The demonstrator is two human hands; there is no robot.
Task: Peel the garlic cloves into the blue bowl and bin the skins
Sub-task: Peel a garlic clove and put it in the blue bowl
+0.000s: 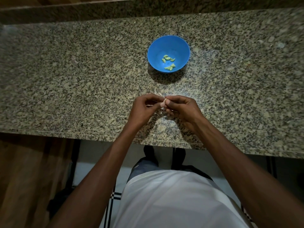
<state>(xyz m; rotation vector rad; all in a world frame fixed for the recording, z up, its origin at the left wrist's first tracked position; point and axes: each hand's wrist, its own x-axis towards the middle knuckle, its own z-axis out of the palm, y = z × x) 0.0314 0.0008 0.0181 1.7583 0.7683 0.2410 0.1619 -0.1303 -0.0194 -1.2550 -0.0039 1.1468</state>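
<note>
A person stands at a granite counter [82, 76], both bare arms reaching forward over its near edge. The left hand [143, 108] has its fingers curled inward, fingertips pinching thin pale skins [158, 94] that trail from the clove [163, 102] between the hands. The clove, pale and partly covered, sits at the meeting point of both hands, just above the counter. The right hand [181, 107] is also curled, thumb and forefinger gripping the clove from the other side, the remaining fingers folded beneath. A few loose papery scraps lie on the stone directly under and just beyond the hands, hard to pick out against the speckled pattern. Farther back on the counter, slightly right of the hands and well apart from them, stands the bowl [155, 46], blue and upright. Roughly 8 peeled cloves [167, 58] lie in its bottom in 2 small clusters, looking greenish under the light. Below the counter edge, a white shirt [172, 199] fills the foreground.
</note>
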